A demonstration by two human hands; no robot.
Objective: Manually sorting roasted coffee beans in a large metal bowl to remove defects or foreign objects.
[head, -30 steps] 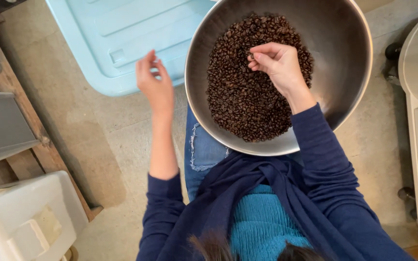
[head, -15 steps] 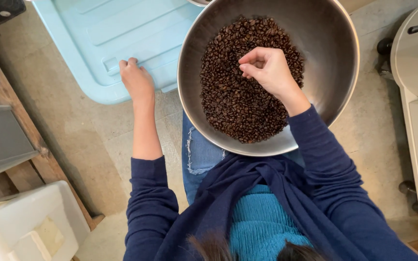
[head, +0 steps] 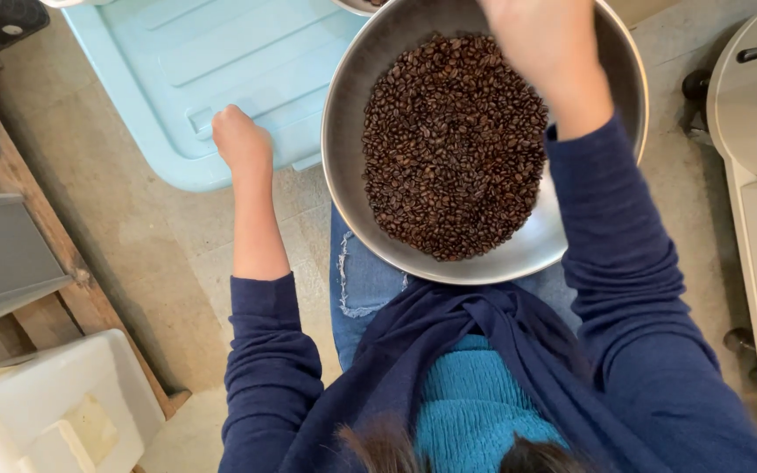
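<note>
There is just one camera. It sits on the person's head and looks straight down. Right below it, at the bottom edge, are some hair and the blue top. A bit farther out is the big metal bowl (head: 602,197) of dark beans (head: 453,144) on the lap. The floor (head: 168,254) is farthest away. The right hand (head: 541,35) is partly cut off at the top edge.

Soft, even daylight, faint shadows on the floor, dull glare inside the bowl (head: 611,131), right hand (head: 541,39) motion-blurred
</note>
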